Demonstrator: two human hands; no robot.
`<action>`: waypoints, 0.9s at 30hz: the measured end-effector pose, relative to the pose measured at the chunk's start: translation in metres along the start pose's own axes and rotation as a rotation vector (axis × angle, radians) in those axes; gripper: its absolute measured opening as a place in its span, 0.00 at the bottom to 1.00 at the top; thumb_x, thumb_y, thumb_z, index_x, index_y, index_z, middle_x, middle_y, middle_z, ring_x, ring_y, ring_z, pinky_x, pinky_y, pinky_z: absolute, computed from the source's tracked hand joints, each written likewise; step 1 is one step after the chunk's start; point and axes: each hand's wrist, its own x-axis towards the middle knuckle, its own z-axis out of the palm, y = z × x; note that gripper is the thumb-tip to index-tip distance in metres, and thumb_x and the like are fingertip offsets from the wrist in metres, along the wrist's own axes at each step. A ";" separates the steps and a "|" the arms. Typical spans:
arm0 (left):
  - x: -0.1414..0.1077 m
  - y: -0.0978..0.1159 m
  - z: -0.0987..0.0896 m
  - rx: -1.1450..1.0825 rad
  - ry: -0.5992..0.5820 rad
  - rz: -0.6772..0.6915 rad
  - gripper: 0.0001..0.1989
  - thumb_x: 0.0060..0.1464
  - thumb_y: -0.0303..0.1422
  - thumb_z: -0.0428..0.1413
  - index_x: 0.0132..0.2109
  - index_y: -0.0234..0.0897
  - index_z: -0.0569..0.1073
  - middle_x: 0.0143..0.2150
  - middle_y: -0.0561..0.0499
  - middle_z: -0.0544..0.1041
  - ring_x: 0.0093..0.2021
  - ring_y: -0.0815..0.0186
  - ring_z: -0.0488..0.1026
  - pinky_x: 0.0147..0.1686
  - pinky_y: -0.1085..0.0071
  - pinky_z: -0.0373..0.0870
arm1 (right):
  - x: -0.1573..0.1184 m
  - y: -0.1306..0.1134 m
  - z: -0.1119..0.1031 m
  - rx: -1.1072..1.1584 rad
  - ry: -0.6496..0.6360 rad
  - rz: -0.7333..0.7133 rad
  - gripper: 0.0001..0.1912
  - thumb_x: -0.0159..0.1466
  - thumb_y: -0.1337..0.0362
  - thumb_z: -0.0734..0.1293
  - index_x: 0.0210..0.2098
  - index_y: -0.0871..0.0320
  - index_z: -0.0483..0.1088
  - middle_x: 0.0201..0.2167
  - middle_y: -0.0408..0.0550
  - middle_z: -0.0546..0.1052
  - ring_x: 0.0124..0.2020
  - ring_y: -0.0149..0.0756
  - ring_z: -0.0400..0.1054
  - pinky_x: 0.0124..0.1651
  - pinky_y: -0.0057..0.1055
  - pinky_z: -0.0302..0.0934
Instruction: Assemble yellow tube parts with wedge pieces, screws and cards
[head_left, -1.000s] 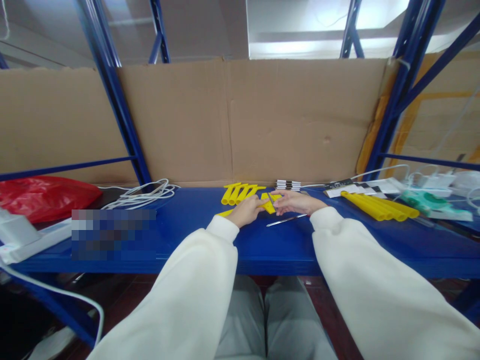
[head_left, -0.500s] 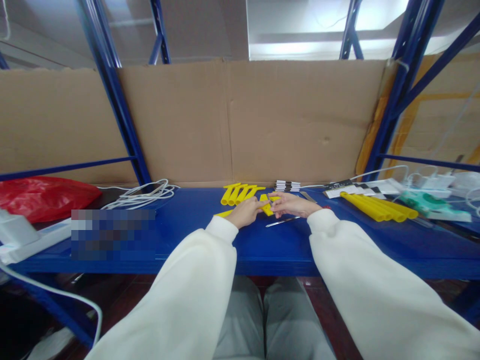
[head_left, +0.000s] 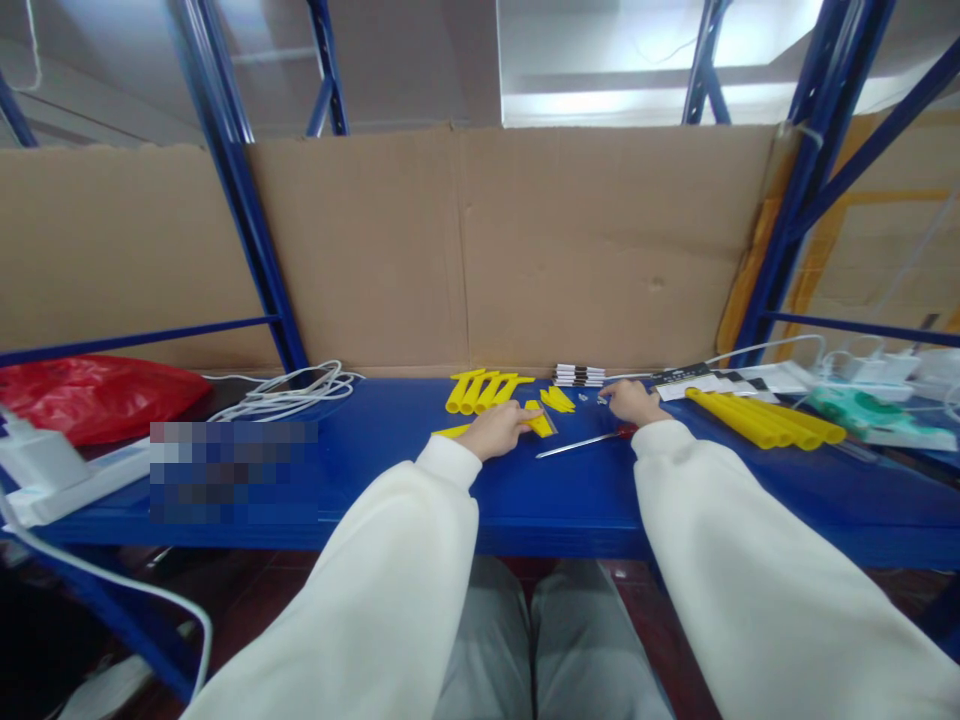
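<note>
My left hand (head_left: 495, 431) is closed on a flat yellow piece (head_left: 540, 424) with a greyish edge, low over the blue table. My right hand (head_left: 630, 401) reaches to the right, its fingertips down beside tiny shiny parts (head_left: 583, 398); whether it pinches one is too small to tell. A screwdriver with a long metal shaft (head_left: 574, 446) lies in front, its red handle by my right wrist. Small yellow pieces (head_left: 557, 400) rest between my hands. Several yellow tubes with flat ends (head_left: 484, 392) lie behind my left hand.
Long yellow tubes (head_left: 769, 420) lie at the right, near a green and white packet (head_left: 862, 412). Small black-and-white stacked items (head_left: 578, 375) sit at the back by the cardboard wall (head_left: 600, 250). White cables (head_left: 300, 392), a power strip (head_left: 90, 480) and a red bag (head_left: 97, 397) are at the left.
My right hand has moved away from the yellow piece to the right, uncovering small yellow pieces and the screwdriver's red handle. My left hand stays on the yellow piece.
</note>
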 end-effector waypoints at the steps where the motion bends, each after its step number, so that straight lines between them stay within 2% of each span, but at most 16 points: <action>1: 0.000 0.000 0.000 0.006 -0.007 0.003 0.22 0.63 0.31 0.50 0.62 0.44 0.72 0.47 0.42 0.76 0.47 0.55 0.74 0.53 0.57 0.69 | 0.000 0.001 0.000 -0.045 -0.040 0.018 0.22 0.60 0.72 0.62 0.48 0.49 0.79 0.56 0.54 0.74 0.63 0.58 0.60 0.61 0.66 0.51; 3: 0.000 0.000 0.000 0.014 -0.016 0.014 0.21 0.63 0.31 0.50 0.62 0.43 0.72 0.47 0.42 0.76 0.48 0.55 0.74 0.52 0.58 0.69 | -0.001 -0.001 0.002 -0.117 -0.099 0.047 0.25 0.62 0.72 0.60 0.52 0.46 0.77 0.61 0.51 0.71 0.65 0.57 0.57 0.62 0.68 0.48; 9: 0.000 0.002 -0.001 0.012 -0.029 0.024 0.21 0.63 0.31 0.51 0.61 0.43 0.73 0.45 0.43 0.76 0.48 0.55 0.75 0.52 0.60 0.69 | 0.001 -0.012 0.009 -0.197 -0.151 -0.067 0.26 0.65 0.68 0.58 0.58 0.40 0.72 0.66 0.50 0.64 0.69 0.60 0.49 0.61 0.75 0.44; 15: 0.000 0.005 -0.002 0.019 -0.049 0.015 0.20 0.62 0.31 0.53 0.61 0.42 0.73 0.46 0.44 0.76 0.49 0.56 0.74 0.52 0.63 0.69 | 0.002 -0.017 0.011 -0.323 -0.205 -0.086 0.29 0.66 0.67 0.55 0.63 0.40 0.65 0.70 0.50 0.58 0.70 0.59 0.46 0.61 0.74 0.42; 20: -0.001 0.004 -0.002 0.022 -0.055 0.027 0.20 0.63 0.31 0.53 0.61 0.42 0.73 0.47 0.45 0.76 0.50 0.58 0.74 0.52 0.66 0.68 | 0.001 -0.021 0.010 -0.390 -0.187 -0.116 0.28 0.66 0.67 0.55 0.63 0.40 0.66 0.69 0.50 0.59 0.69 0.57 0.48 0.62 0.72 0.43; 27: 0.000 0.004 -0.003 0.019 -0.056 0.031 0.20 0.63 0.33 0.53 0.60 0.43 0.74 0.47 0.45 0.76 0.51 0.58 0.74 0.52 0.65 0.68 | -0.002 -0.025 0.006 -0.450 -0.164 -0.187 0.26 0.67 0.67 0.54 0.58 0.46 0.72 0.65 0.54 0.65 0.65 0.57 0.54 0.60 0.69 0.47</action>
